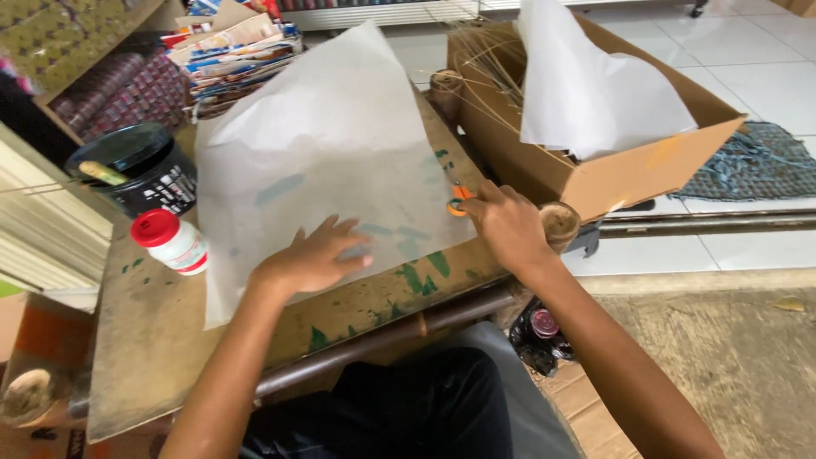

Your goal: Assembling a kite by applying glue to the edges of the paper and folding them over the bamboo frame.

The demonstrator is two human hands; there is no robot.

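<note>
A large sheet of thin white paper (331,144) lies over a stained wooden board (153,331), its far edge curling up. My left hand (314,255) rests flat on the sheet's near part, fingers spread. At the sheet's right edge, my right hand (507,223) grips orange-handled scissors (459,201). The blades are hidden under the paper and my fingers.
A white bottle with a red cap (172,241) stands at the board's left, behind it a black tub (140,166) with a stick in it. A cardboard box (595,161) holding more white paper and thin sticks sits on the right. Stacked printed papers (234,55) lie at the back.
</note>
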